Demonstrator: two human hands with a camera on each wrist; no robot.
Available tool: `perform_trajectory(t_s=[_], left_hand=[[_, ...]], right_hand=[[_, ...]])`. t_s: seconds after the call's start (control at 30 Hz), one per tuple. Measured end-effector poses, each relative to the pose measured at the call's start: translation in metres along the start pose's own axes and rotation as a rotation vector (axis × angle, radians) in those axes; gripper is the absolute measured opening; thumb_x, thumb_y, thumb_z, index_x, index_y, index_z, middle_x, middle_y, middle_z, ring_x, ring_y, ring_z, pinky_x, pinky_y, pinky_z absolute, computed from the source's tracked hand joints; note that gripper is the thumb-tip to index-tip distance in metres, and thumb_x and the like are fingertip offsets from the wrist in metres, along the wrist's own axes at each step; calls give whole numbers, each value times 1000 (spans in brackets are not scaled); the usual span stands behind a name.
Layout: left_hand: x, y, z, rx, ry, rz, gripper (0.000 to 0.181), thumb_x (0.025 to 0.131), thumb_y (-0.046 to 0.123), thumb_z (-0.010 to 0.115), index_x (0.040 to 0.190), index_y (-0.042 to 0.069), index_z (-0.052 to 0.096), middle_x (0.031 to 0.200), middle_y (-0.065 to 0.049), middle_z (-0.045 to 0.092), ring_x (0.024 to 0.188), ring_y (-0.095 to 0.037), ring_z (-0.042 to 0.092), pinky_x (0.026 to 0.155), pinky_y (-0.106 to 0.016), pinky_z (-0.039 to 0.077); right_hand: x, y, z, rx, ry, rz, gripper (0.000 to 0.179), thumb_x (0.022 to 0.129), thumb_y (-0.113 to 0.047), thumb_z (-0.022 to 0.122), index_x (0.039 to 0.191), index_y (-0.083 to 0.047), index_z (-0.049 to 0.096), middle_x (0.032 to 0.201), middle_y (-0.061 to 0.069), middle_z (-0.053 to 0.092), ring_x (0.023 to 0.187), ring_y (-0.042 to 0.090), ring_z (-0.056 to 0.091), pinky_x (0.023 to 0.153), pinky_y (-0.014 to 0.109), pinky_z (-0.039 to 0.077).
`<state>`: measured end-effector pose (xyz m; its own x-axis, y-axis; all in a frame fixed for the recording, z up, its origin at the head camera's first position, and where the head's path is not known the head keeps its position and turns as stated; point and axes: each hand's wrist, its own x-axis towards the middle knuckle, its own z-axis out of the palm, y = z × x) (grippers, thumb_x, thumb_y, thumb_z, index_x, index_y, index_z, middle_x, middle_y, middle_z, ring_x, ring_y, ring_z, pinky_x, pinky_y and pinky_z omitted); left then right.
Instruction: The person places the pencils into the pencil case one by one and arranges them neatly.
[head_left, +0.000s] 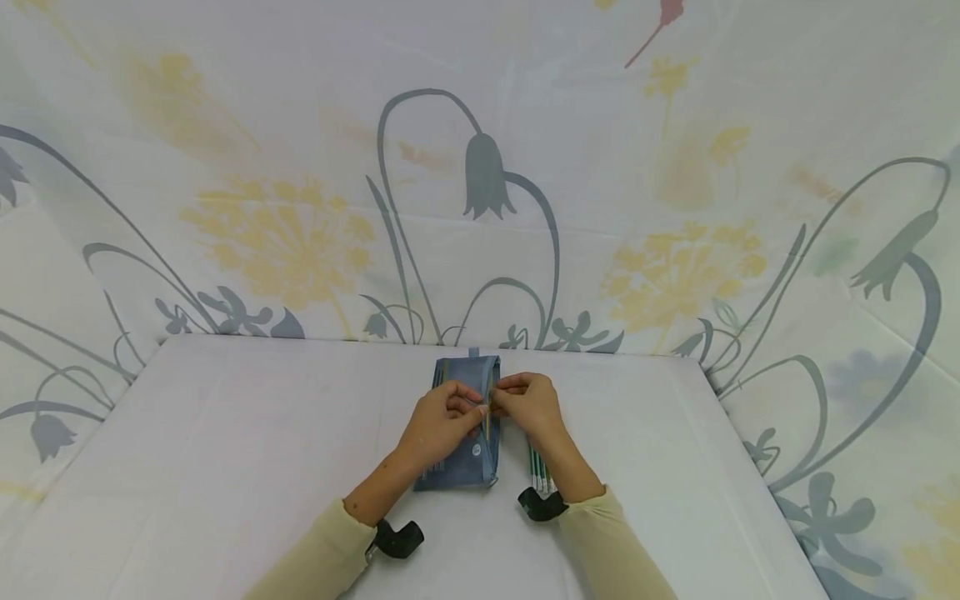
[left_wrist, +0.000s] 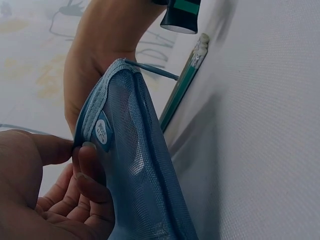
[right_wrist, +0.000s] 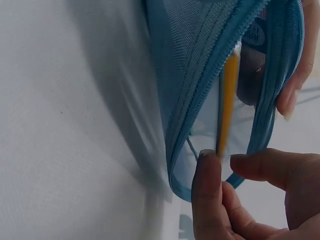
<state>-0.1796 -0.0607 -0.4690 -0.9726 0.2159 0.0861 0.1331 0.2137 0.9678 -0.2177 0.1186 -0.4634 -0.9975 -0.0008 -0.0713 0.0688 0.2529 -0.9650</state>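
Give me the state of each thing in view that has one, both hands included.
Blue mesh pouch, unzipped, mouth gaping
Yellow pencil, in the pouch's opening
Green pencils, lying outside the pouch on the white table, partly hidden by the right arm
Left hand, pinching the pouch's edge
Right hand, fingertips at the yellow pencil's end, grip unclear
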Motion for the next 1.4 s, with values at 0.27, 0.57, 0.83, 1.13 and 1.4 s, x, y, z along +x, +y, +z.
perform_trajectory(t_s=[0.27,0.57,0.83,1.13,1.4], left_hand=[[1,-1,0,12,5,2,20,101,16,73,115,3,68,83,-2,74,72,-29,72,67,-29,54],[1,0,1,16,6,6,20,101,17,74,114,3,68,81,-2,73,70,-25,71,65,-28,52],[0,1,0,20,2,11,19,102,18,73,114,4,68,81,-2,73,70,-23,71,64,-28,52],[-1,-1,0,17,-3,14,20,102,17,74,114,3,68,82,-2,73,70,-20,70,64,-28,51],[-1,-2,0,11,-4,12,20,102,18,74,115,3,68,83,-2,73,70,-18,70,65,-29,51]], right_hand=[[0,-5,-5,-62,11,-15,25,91,-3,72,113,9,72,94,18,76,74,26,78,76,44,64],[2,-7,-22,-210,11,-98,18,92,-4,70,107,5,74,90,14,75,71,20,74,64,32,62],[9,-4,-47,-348,-29,-150,17,94,-7,71,107,3,76,93,12,76,75,19,74,68,33,61],[15,3,-70,-553,-11,-191,14,89,-8,70,100,-3,77,89,9,75,79,22,68,71,37,53],[15,8,-79,-628,-43,-122,9,86,-9,75,92,-2,75,81,7,71,71,20,64,67,35,51]])
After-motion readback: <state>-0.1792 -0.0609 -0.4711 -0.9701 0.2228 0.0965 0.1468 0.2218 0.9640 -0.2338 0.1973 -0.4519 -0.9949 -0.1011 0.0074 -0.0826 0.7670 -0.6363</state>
